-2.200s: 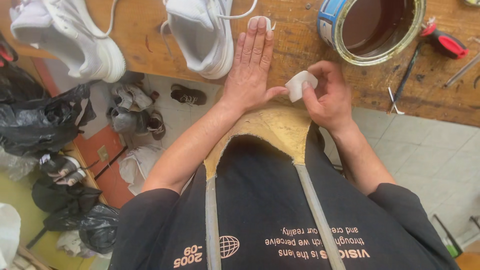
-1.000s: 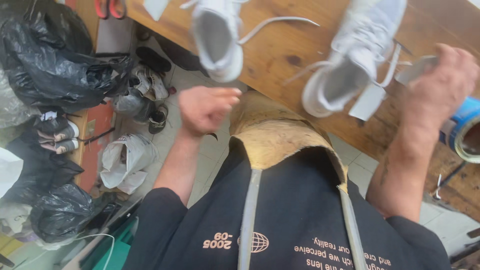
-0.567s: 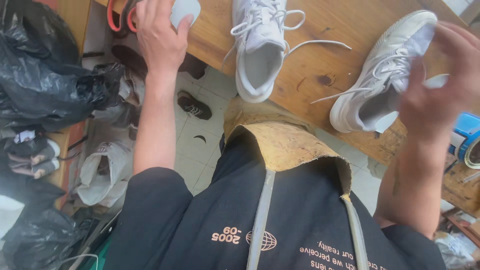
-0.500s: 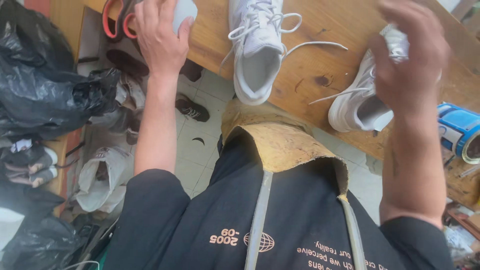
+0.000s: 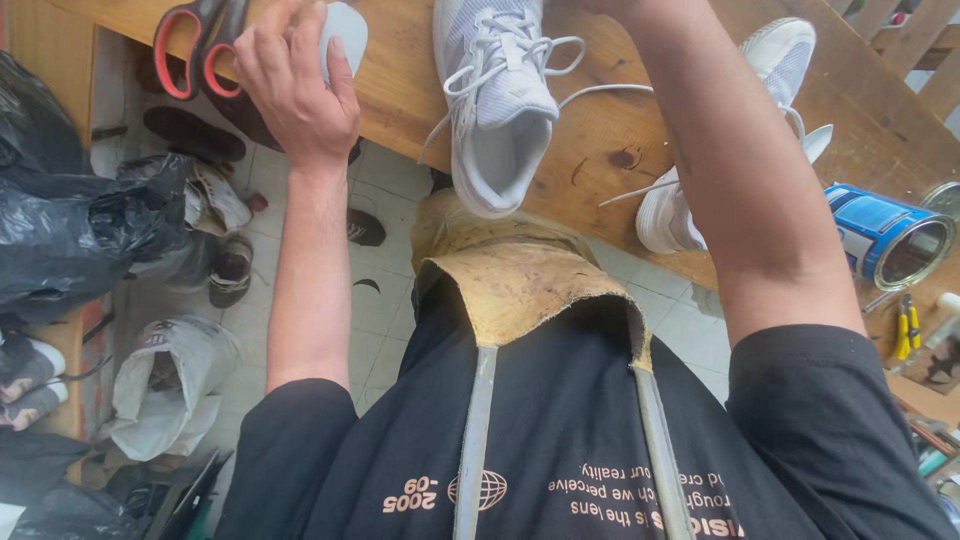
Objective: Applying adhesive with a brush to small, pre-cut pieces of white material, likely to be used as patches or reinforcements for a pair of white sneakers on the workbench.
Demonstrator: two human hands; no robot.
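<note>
My left hand [image 5: 295, 85] lies over a pale grey oval piece [image 5: 347, 30] on the wooden bench [image 5: 620, 140], fingers curled on it, right beside red-handled scissors [image 5: 188, 45]. My right forearm [image 5: 730, 170] rises across the view and the hand itself is cut off by the top edge. A white sneaker [image 5: 495, 110] lies on the bench between my arms, its opening towards me and laces loose. A second white sneaker [image 5: 775, 70] lies partly behind my right arm.
A blue tin can [image 5: 885, 235] stands tilted at the bench's right end, with yellow-handled pliers [image 5: 908, 325] below it. On the tiled floor to the left are black plastic bags [image 5: 70, 230], a white bag [image 5: 170, 390] and several worn shoes [image 5: 225, 215].
My left hand went from the bench edge out to the pale oval piece by the scissors. My right hand, holding a small white piece, rose past the second sneaker and left the view.
</note>
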